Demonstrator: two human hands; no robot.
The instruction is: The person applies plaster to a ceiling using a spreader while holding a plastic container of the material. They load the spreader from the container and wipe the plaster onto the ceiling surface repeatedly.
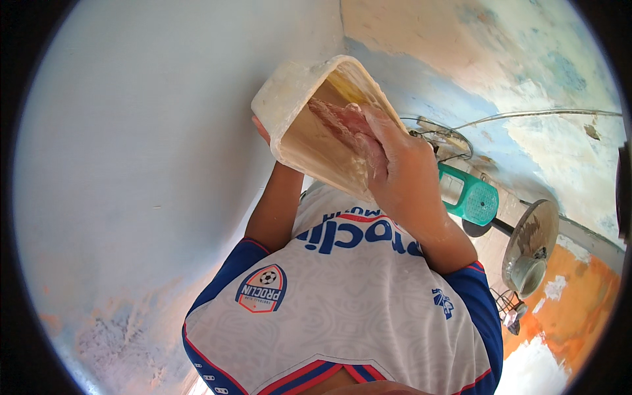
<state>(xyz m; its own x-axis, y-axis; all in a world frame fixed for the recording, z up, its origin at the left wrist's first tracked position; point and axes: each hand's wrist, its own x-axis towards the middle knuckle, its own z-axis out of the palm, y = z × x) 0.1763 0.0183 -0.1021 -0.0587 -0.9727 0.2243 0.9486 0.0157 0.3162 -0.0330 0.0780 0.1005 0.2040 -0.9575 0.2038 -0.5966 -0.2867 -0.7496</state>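
A cream-white, rectangular plastic tub is tilted in front of my chest, its open side turned toward me. My left hand supports it from the left and behind, with most of the fingers hidden by the tub wall. My right hand reaches over the near right rim, its fingers curled into the tub. Under the thumb shows a reddish, white-smeared piece, perhaps a wet rag; its kind is not certain. Whitish residue coats the tub's inner walls and my right hand.
A pale blue-grey wall rises close on the left. Ahead and right is a patchy, peeling wall with a cable along it. Lower right are a green plastic stool, a round disc-shaped board and a small pot.
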